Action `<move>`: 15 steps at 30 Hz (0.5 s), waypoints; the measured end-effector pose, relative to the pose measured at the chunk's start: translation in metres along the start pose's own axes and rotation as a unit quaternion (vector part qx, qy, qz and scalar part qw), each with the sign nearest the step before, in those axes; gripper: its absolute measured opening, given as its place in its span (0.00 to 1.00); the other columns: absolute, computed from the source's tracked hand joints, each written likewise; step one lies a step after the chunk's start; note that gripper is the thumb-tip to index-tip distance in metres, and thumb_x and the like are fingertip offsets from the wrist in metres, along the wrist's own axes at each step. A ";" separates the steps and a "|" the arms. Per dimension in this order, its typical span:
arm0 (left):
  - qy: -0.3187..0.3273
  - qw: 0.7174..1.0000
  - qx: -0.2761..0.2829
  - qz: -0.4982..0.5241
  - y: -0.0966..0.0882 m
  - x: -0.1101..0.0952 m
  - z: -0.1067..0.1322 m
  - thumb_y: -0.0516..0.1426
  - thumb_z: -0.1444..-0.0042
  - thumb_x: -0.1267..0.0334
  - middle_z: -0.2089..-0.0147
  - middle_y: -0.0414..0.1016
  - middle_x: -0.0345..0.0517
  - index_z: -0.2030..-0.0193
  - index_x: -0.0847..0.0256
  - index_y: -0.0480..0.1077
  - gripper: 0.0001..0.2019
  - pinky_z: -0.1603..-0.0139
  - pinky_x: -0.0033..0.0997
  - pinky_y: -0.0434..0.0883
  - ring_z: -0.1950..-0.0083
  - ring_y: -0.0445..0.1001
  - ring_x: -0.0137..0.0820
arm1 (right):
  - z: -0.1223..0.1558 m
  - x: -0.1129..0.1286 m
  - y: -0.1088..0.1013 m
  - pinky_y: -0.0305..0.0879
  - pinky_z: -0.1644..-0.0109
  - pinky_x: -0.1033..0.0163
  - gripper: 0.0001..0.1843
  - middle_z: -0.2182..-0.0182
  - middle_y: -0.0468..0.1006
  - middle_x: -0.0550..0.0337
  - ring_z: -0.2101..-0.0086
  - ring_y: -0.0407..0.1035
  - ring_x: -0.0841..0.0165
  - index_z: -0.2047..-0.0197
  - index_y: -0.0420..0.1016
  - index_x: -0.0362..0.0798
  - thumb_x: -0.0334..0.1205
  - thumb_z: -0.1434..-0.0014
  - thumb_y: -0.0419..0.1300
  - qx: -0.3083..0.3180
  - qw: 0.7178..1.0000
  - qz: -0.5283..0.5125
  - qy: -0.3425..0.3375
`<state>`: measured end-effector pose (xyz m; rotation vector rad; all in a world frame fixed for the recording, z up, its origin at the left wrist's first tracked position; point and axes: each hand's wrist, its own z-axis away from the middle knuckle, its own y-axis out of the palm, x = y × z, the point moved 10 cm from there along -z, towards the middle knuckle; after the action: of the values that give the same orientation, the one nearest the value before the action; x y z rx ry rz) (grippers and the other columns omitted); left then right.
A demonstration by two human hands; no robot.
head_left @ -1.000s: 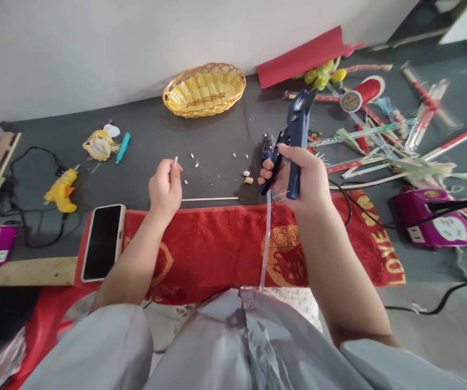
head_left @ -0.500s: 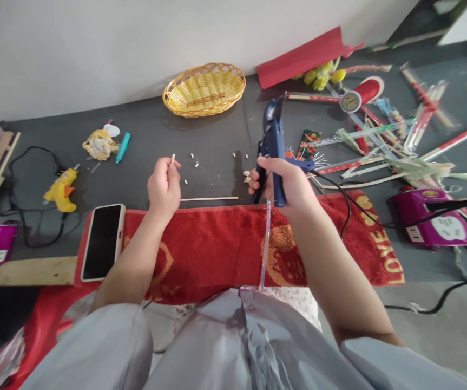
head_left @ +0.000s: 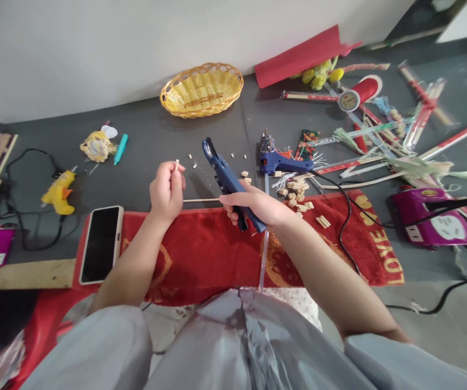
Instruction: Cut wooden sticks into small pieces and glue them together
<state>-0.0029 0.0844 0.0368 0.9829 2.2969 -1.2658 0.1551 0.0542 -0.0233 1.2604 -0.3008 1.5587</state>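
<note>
My left hand (head_left: pixel 167 190) is closed over the dark tabletop, with a short pale wooden stick (head_left: pixel 177 163) standing up between thumb and fingers. My right hand (head_left: pixel 253 205) wraps round the handles of a blue hand cutter (head_left: pixel 222 169), whose dark head points up and left towards my left hand. The two do not touch. Beneath the cutter lies a thin wooden stick (head_left: pixel 201 200), partly hidden by my right hand. Small cut stick pieces (head_left: pixel 297 187) are heaped right of my right hand, and a few tiny bits (head_left: pixel 232 155) are scattered beyond the cutter.
A blue glue gun (head_left: pixel 282 162) rests behind the heap, its cord running right to a purple box (head_left: pixel 434 216). A red towel (head_left: pixel 212 254) lines the front edge. Further out are a wicker basket (head_left: pixel 201 92), a phone (head_left: pixel 102 244), a yellow glue gun (head_left: pixel 59 192) and a thread spool (head_left: pixel 361 93).
My right hand has brought the cutter left and down, tilting its head towards my left hand. The blue glue gun and heap of pieces are now uncovered. My left hand has barely moved.
</note>
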 end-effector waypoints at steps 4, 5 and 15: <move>0.023 0.999 0.008 -0.024 0.003 -0.007 0.002 0.44 0.33 0.56 0.77 0.67 0.35 0.60 0.58 0.65 0.13 0.71 0.24 0.65 0.77 0.67 0.22 | 0.004 0.000 0.000 0.58 0.74 0.65 0.24 0.81 0.65 0.71 0.79 0.59 0.74 0.66 0.52 0.52 0.47 0.54 0.66 0.002 0.998 0.062 0.008; 0.023 0.999 0.007 -0.025 0.003 -0.007 0.003 0.44 0.33 0.56 0.77 0.67 0.35 0.60 0.58 0.65 0.13 0.71 0.24 0.65 0.77 0.68 0.22 | 0.005 -0.001 0.000 0.58 0.74 0.65 0.24 0.81 0.65 0.71 0.78 0.60 0.74 0.65 0.52 0.51 0.47 0.53 0.65 -0.003 0.997 0.075 0.018; 0.027 0.999 -0.022 -0.013 -0.004 -0.009 0.002 0.45 0.33 0.58 0.79 0.67 0.34 0.60 0.59 0.66 0.12 0.72 0.22 0.64 0.78 0.67 0.21 | 0.006 -0.004 -0.002 0.57 0.73 0.66 0.26 0.81 0.65 0.72 0.78 0.61 0.73 0.61 0.52 0.51 0.48 0.53 0.65 -0.015 0.992 0.119 0.043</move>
<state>0.0004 0.0780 0.0434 0.9857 2.3753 -1.2083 0.1595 0.0482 -0.0248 1.1633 -0.4308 1.7981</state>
